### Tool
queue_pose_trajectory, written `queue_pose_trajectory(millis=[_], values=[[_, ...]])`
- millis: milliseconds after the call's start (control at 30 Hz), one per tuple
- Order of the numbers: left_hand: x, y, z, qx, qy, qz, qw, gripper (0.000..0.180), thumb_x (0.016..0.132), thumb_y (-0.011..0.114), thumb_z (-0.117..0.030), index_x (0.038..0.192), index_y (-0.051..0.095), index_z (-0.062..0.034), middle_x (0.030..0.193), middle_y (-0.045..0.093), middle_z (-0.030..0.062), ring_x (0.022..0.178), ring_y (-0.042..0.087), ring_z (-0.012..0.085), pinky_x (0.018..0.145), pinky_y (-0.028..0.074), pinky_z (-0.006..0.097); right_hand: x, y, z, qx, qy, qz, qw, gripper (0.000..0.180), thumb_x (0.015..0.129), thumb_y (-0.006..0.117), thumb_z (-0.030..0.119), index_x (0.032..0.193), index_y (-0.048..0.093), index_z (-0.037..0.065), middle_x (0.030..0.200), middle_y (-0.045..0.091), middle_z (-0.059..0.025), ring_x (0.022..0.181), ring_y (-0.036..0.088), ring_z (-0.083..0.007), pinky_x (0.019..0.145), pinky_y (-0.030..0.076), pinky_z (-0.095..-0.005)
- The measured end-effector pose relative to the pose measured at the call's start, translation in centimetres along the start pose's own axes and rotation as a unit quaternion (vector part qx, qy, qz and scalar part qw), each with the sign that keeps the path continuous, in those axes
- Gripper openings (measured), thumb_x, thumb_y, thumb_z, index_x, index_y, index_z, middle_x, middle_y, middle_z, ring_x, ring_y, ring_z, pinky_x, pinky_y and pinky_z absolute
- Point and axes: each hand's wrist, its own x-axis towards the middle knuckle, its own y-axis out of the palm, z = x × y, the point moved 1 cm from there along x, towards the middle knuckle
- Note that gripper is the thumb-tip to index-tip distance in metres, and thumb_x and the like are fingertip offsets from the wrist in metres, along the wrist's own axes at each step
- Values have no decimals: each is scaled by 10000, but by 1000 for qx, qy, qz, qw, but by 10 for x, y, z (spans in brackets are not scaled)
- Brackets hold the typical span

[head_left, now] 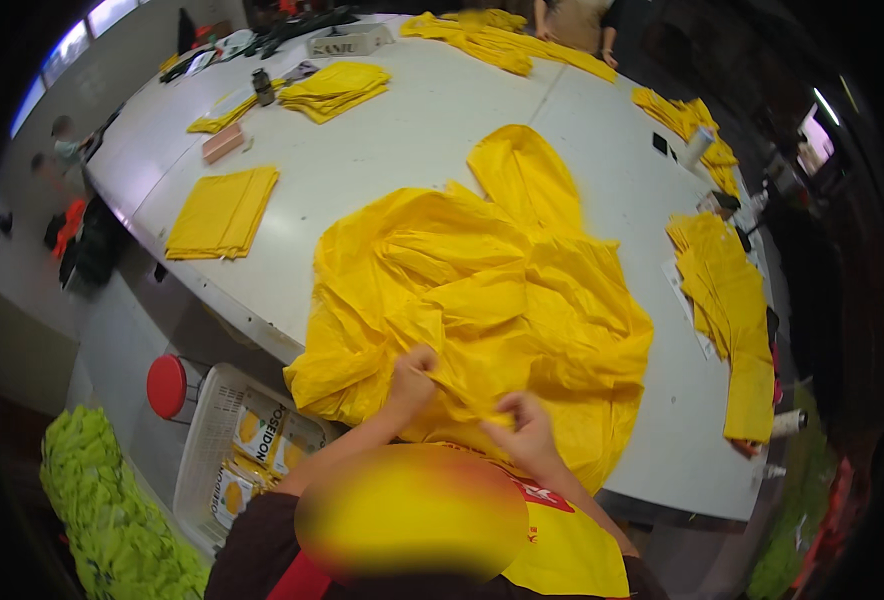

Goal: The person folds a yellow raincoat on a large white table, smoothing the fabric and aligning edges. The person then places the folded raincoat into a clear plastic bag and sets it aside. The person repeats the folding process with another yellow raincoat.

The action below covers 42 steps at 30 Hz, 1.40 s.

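Near the bottom middle, the left hand (pixel 412 378) and right hand (pixel 524 428) pinch the big yellow raincoat (pixel 482 290) on the white table (pixel 412 140)

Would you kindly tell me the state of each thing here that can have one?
Yellow garment: spread out, crumpled, on the table.
Left hand: pinching the garment's near edge.
Right hand: gripping the same edge.
Folded yellow stack: flat, neat.
Red-lidded jar: closed.

left hand (pixel 411 380), right hand (pixel 525 432) — both pinched shut, close together
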Motion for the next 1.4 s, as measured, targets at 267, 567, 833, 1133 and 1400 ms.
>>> queue_pose_trajectory(millis=[267,567,833,1133,1400], values=[[-9,34,-17,-240,-268,142,922,112,804,612,-65,841,508,-45,838,558,22,773,532,91,704,432,222,15,-35,5,-164,-63,-27,984,217,712,675,113,848,521,42,638,379,73,560,348,-41,498,309,-215],[-6,63,-26,-235,-184,192,935,481,753,658,16,1153,397,-39,1131,513,93,1049,523,176,887,428,306,11,-55,4,78,-93,-121,985,180,729,645,52,820,490,60,675,434,66,587,389,-34,518,330,-194],[-7,87,-46,-243,-151,189,939,389,777,639,1,1128,473,-33,1104,554,67,990,542,143,862,431,285,9,-59,0,397,-47,51,915,222,727,646,28,883,493,65,784,483,32,676,460,-45,593,386,-193],[35,66,-36,-159,-110,26,981,198,761,512,48,941,512,-33,811,525,28,686,546,100,581,470,246,10,-119,-15,-298,-253,-388,835,209,642,587,-27,835,539,36,711,568,-133,624,585,-291,525,469,-351],[41,13,15,104,8,43,994,191,758,426,71,866,535,-44,704,504,22,604,505,90,535,456,227,-13,-180,-20,-203,-107,-138,964,359,706,726,286,883,549,28,742,602,-126,650,592,-236,610,473,-334]])
